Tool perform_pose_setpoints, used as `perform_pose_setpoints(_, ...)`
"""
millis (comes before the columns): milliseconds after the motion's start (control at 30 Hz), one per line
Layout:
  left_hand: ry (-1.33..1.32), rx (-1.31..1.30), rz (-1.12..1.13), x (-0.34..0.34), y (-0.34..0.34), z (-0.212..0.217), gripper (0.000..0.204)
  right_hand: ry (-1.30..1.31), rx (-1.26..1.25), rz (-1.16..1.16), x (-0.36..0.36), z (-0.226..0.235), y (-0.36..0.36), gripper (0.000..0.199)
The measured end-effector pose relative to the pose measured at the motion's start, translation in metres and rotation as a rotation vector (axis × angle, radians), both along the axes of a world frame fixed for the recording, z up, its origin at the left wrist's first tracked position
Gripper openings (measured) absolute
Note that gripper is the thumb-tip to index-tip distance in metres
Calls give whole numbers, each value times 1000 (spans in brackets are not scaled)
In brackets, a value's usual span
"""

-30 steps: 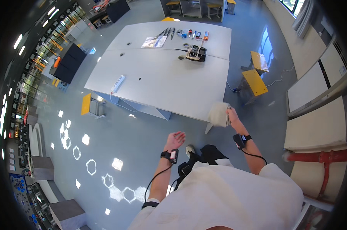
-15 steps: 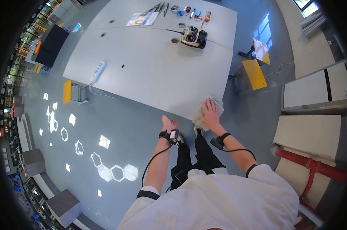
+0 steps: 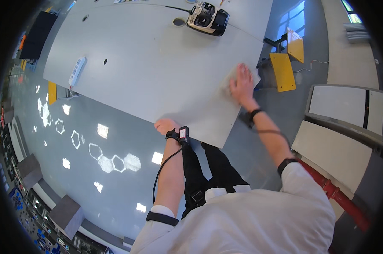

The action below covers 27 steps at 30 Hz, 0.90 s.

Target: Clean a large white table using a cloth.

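From the head view, your right hand is out at the right edge of the white, smooth tabletop, and the pale, thin cloth is right under it, lying on that edge beyond the near corner. This looks like wiping under way, and the right edge is getting the attention; whether the middle or the far side is clean, you can't tell from here. The white, long power strip near the left corner and the cream-and-black, boxy remote controller toward the far edge both sit on surface that may need doing.

Your right arm reaches forward, palm down, fingers extended over the cloth, not gripping round it. Your left hand hangs at the near edge, fingers seemingly curled, nothing visible in it; how tightly it's closed, you can't tell.
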State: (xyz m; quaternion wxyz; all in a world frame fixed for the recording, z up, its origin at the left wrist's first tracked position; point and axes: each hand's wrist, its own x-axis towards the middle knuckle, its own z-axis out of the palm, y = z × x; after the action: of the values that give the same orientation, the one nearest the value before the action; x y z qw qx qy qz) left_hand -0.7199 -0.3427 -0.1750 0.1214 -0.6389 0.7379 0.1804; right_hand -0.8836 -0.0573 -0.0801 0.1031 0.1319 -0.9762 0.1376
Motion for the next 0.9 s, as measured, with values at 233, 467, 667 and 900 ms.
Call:
perform_pose_setpoints(233, 133, 24, 439, -24, 2, 94, 43, 85, 129, -155, -158, -17, 26, 66)
perform_pose_setpoints(467, 276, 13, 680, -36, 7, 123, 67, 61, 182, -146, -116, -11, -13, 69)
perform_pose_setpoints(667, 219, 11, 575, -33, 4, 121, 67, -163, 68, 175, 42, 21, -86, 72)
perform_pose_setpoints(900, 144, -47, 639, -38, 3, 116, 66, -389, -16, 470, 160, 43, -97, 71)
